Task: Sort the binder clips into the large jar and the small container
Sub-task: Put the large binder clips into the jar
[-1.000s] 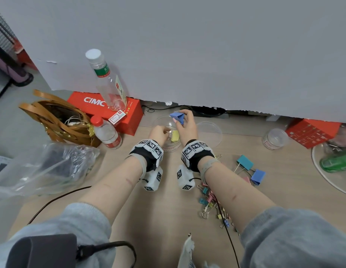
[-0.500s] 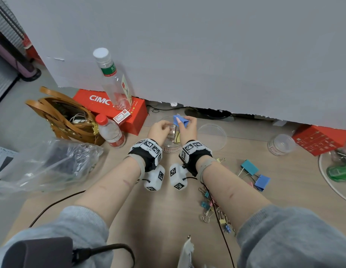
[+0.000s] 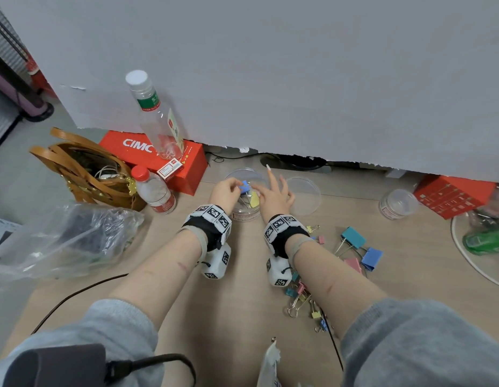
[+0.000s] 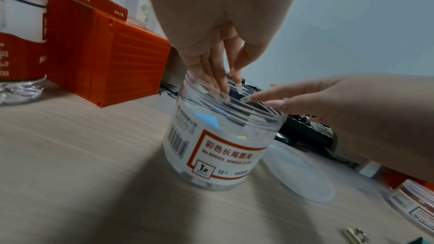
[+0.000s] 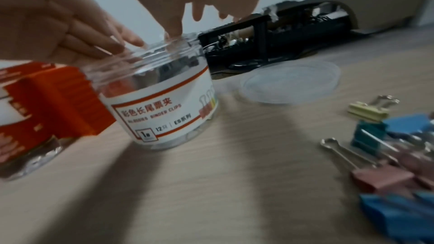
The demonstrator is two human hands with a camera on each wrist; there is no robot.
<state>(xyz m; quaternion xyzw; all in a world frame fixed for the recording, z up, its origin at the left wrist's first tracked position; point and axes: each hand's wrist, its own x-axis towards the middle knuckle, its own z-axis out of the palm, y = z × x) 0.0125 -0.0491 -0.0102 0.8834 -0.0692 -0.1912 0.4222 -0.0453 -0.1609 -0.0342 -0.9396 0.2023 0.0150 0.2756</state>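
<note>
Near me small clips (image 3: 304,300) lie in a heap too mixed to count, then four big clips (image 3: 360,248) on the desk (image 3: 242,303), then my right hand (image 3: 273,196), fingers spread, and my left hand (image 3: 224,191) curled over the large jar (image 3: 244,216) holding two clips, and one small container (image 3: 397,203) far right.

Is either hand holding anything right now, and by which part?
The right hand holds nothing, fingers spread. The left hand has fingertips at the mouth of the jar, above the blue clip inside; whether they pinch clip or rim cannot be told.
</note>
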